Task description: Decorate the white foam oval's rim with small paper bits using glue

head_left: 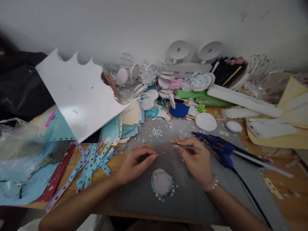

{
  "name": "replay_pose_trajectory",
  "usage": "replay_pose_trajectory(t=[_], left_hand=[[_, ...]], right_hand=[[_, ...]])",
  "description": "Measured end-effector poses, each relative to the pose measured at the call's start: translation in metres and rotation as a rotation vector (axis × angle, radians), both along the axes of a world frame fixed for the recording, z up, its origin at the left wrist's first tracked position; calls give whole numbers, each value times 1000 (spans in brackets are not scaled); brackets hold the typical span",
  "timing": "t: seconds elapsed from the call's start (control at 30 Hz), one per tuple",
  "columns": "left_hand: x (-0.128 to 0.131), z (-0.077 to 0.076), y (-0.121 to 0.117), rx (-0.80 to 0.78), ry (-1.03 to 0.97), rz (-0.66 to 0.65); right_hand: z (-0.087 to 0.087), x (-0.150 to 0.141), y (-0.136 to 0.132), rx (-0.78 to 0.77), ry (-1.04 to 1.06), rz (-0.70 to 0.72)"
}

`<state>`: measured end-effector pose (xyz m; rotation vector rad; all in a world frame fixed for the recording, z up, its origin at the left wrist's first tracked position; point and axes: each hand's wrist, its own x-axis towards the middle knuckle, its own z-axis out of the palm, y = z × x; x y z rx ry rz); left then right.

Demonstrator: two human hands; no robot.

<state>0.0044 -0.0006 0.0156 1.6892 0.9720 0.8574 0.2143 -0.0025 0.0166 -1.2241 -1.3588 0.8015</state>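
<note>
Tweezers [190, 147], slim and dark, are gripped between the fingers of the right hand [196, 158], tip pointing left, near a loose scatter of small blue and white bits [157, 132] on the grey mat [144, 205]. We record the left hand [136, 163] resting over the mat with its fingers loosely curled, thumb and index apart. Between the forearms, nearer the front edge of the counter [117, 160], we find a pale round piece [162, 183] lying flat, its rim set with similar blue and white bits. To the right of the right hand we note a blue glue gun [223, 148], its cable running toward the front edge. Beyond the hands we log a white disc [205, 122] and a dark blue disc [179, 110]. At left, we see punched paper strips [91, 163] overlapping below a large white sheet [84, 93] with a scalloped edge.
</note>
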Motion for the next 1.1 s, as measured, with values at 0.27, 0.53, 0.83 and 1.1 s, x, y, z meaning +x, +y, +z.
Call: replay_pose_trajectory(t=[0.27, 0.53, 0.83, 1.1], left_hand=[[0, -5, 1, -81, -110, 86], [0, -4, 2, -73, -155, 98], [0, -4, 2, -61, -141, 87], [0, -2, 2, -15, -115, 46]], right_hand=[[4, -6, -15, 19, 99, 70], [6, -8, -16, 30, 120, 161], [9, -8, -17, -65, 198, 149], [8, -5, -13, -186, 290, 87]])
